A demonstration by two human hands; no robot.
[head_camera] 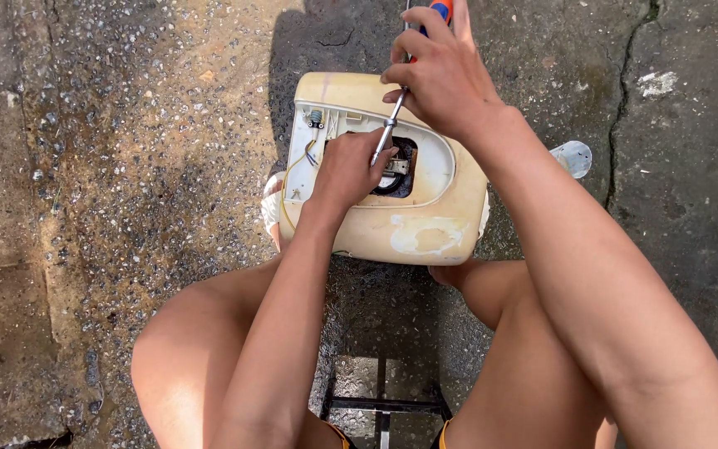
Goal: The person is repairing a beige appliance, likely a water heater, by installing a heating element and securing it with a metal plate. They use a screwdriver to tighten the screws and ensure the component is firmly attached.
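- Down on the wet concrete floor (151, 108), between the seated person's knees, a yellowed plastic casing (425, 233) lies with its open side up.
- Its cover is already off: thin wires (305, 158) and a dark round cavity (400, 170) show inside.
- Right hand (442, 71) is wrapped around a screwdriver (390, 125) with an orange-and-blue handle, shaft pointing down into the cavity.
- Left hand (346, 170) is curled closed at the shaft's tip, steadying it; whether it pinches anything small I cannot tell.
- My guess: the job is partway, with something inside the cavity yet to be undone.
- A clear plastic cup (573, 156) lies just beside the casing.
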